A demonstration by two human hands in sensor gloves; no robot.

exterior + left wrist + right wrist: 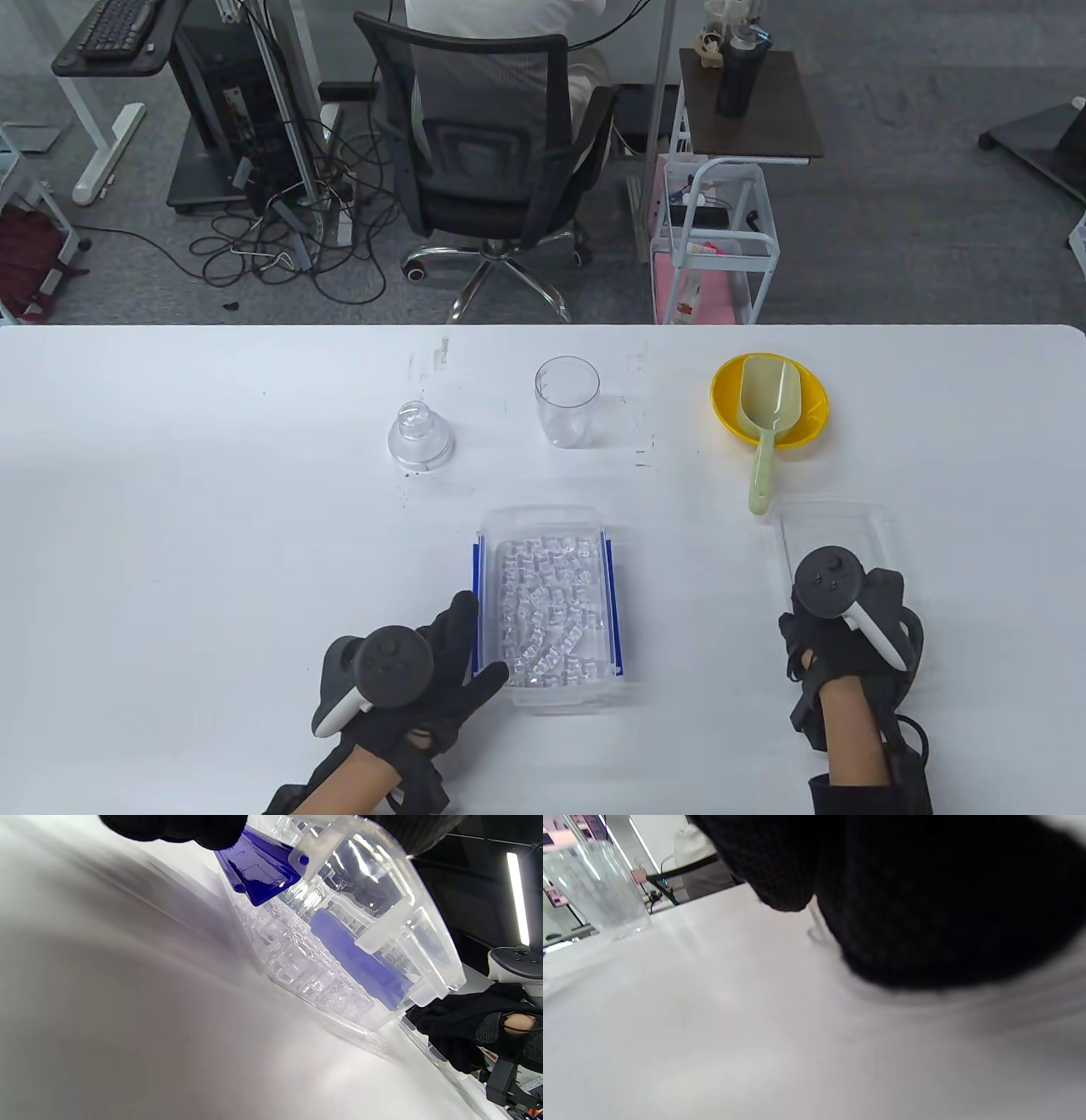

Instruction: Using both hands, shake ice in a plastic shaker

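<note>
Two gloved hands sit at the near edge of the white table [212,509]. Left hand [424,679] at about 7 o'clock of the table view, fingers [485,675] straight-ish and spread, touching the near-left corner of the clear ice box [545,598]; thumb up along the box's left wall by the blue clip. Not curled round it as far as the table view shows. Left wrist view: fingertips over the box rim, blue latch right under them, ice cubes [551,611] visible through the wall.

Right hand [848,645] at 5 o'clock, resting on the near end of the clear lid [836,531] that lies flat on the table. Fingers hidden under the tracker; right wrist view is just dark glove close to the tabletop, so cannot tell whether the hand is relaxed or pinching the lid.

Shaker parts are apart and untouched, well away from both hands: clear shaker cup [567,401] upright at 12 o'clock of the ice box, open mouth up; domed shaker top [420,435] standing on the table at 9 o'clock of the cup. Cup also shows at upper left of the right wrist view.

Yellow bowl [734,416] at 3 o'clock of the cup, pale green scoop [768,399] lying in it, handle sticking out over the rim toward 6 o'clock, its end near the lid's far edge.
</note>
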